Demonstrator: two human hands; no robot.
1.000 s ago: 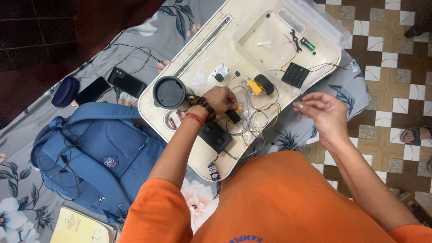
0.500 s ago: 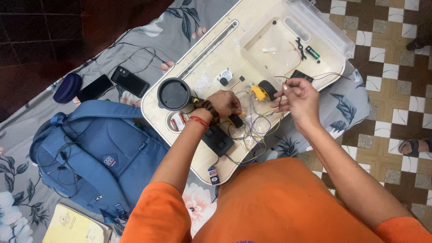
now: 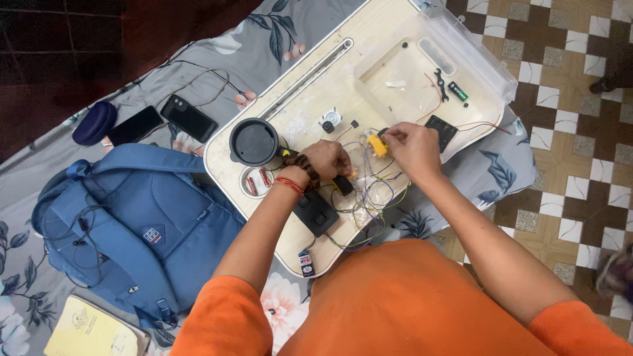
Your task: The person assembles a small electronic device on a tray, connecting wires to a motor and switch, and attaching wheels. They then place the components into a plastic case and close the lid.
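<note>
Since the earlier frame the right hand (image 3: 414, 148) has been brought in from the right edge of the board and is now set beside the yellow motor block (image 3: 377, 145), fingertips touching it; whether it is actually pinched cannot be told. Left hand (image 3: 328, 159) is kept curled over a small black part (image 3: 343, 185), fingers pressed together around it, contact mostly hidden by the knuckles. Thin wires (image 3: 369, 198) are tangled between both hands; their ends are too fine to trace. Black switch box (image 3: 315, 212) is seen just below the left wrist. Work is done on a pale lap desk (image 3: 310, 86) laid over a floral sheet (image 3: 264, 53), with checkered tile floor (image 3: 567, 184) to the right. Blue backpack (image 3: 132, 224) and yellow notebook (image 3: 86, 333) are partly cut off at left.
</note>
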